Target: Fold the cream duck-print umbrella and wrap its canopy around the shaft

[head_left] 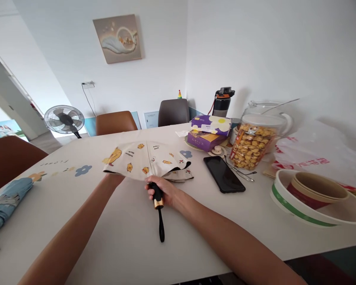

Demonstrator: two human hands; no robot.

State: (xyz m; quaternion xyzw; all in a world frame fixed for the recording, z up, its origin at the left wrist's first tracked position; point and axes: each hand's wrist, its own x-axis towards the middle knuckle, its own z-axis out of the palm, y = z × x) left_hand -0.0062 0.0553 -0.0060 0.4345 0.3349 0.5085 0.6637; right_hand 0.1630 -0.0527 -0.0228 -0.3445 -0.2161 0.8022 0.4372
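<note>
A cream folding umbrella [146, 157] printed with yellow ducks lies half spread on the white table [127, 233]. My right hand [163, 190] is closed round its black handle [158, 196], which has a gold band and a black wrist strap [161, 227] trailing toward me. My left hand [114, 177] reaches under the near left edge of the canopy. Its fingers are hidden by the fabric.
A black phone [224, 173] lies right of the umbrella. Farther right stand a snack jar [252, 146], a purple box [209, 132], a dark bottle [222, 102], a glass jug [268, 109] and nested paper bowls [317, 196]. A blue folded umbrella [6, 202] lies at the left edge. Chairs and a fan [64, 120] stand behind.
</note>
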